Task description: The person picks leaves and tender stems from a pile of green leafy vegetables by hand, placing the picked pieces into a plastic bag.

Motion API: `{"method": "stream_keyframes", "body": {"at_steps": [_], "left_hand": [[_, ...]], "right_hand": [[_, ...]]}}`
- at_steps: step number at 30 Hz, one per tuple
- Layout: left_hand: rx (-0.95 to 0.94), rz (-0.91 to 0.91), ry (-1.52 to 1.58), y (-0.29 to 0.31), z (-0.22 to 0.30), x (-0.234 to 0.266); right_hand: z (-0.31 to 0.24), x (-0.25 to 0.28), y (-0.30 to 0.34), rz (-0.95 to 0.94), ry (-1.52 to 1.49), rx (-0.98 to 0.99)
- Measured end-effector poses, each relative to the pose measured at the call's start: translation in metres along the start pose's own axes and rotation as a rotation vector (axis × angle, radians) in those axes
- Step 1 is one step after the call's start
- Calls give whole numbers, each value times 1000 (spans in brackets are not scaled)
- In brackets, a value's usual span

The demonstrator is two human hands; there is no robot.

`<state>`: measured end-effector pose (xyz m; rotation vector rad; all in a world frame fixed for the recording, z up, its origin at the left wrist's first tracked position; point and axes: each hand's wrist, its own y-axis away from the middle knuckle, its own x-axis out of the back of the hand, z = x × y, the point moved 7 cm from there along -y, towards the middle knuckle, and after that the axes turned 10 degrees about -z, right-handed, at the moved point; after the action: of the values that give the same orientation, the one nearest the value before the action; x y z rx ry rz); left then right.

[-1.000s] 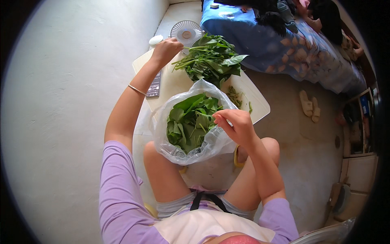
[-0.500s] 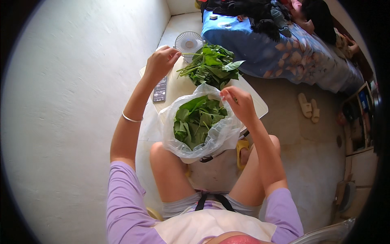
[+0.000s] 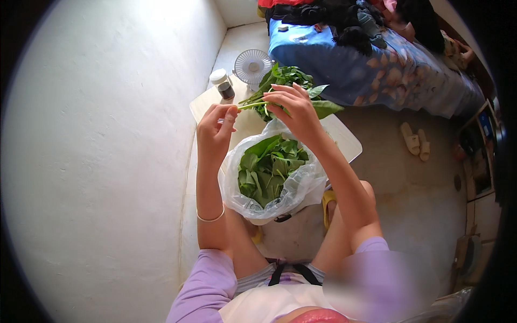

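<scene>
A leafy green stem [image 3: 252, 105] stretches between my two hands above the small table. My left hand [image 3: 216, 128] pinches its thin end between thumb and fingers. My right hand [image 3: 295, 112] holds the stem further along, its outer fingers lifted; a broad leaf [image 3: 327, 109] sticks out beyond that hand. Behind my hands lies a pile of leafy greens [image 3: 295, 76], partly hidden by my right hand. Nearer to me, a clear plastic bag [image 3: 304, 185] stands with its mouth spread, filled with loose green leaves [image 3: 269, 169].
The cream table [image 3: 344, 137] carries a jar with a white lid [image 3: 222, 84] and a small white fan [image 3: 252, 67] at its far side. Beyond is a bed with a blue flowered cover [image 3: 344, 75] and clothes. Slippers [image 3: 414, 141] lie on the floor at right; a white wall [image 3: 107, 161] rises at left.
My left hand has come down and nearer, still pinching a stem. My right hand has moved from the bag's rim up to the stem. The jar now shows; the phone is hidden.
</scene>
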<state>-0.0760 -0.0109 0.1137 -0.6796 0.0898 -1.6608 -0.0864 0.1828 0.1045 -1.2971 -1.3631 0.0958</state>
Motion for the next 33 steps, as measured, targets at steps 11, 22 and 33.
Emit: {"method": "stream_keyframes", "body": {"at_steps": [11,22,33], "left_hand": [[-166,-4,-251,36,31,5],[227,-505,624,46,6,-30],[273,-636,546,46,-7,-57]], "right_hand": [[-54,33,-6,-97,-16,64],[-57,50,14,-311,-124,-16],[-61,50,24,-369,-50,-36]]}}
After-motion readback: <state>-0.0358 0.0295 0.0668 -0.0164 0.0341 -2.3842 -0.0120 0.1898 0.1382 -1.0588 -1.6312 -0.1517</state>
